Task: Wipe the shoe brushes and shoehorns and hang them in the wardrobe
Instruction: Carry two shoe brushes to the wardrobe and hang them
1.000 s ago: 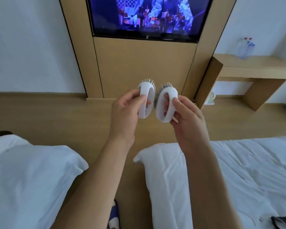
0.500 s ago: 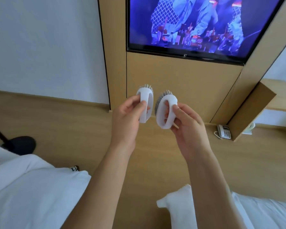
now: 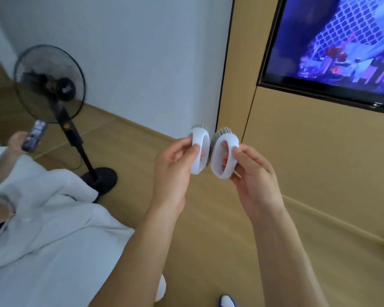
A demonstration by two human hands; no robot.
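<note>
Each hand grips a white brush — L hand [image 3: 175, 165] left brush [image 3: 199, 149], R hand [image 3: 253, 176] right brush [image 3: 225, 158].

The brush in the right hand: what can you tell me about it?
The right brush is a white oval loop, seemingly smooth plastic, with short grey bristles along its far edge. It is held upright in mid-air before the wooden wall panel. The right hand grips it, thumb on the rim, fingers through the opening. Its bristles face the left brush.
</note>
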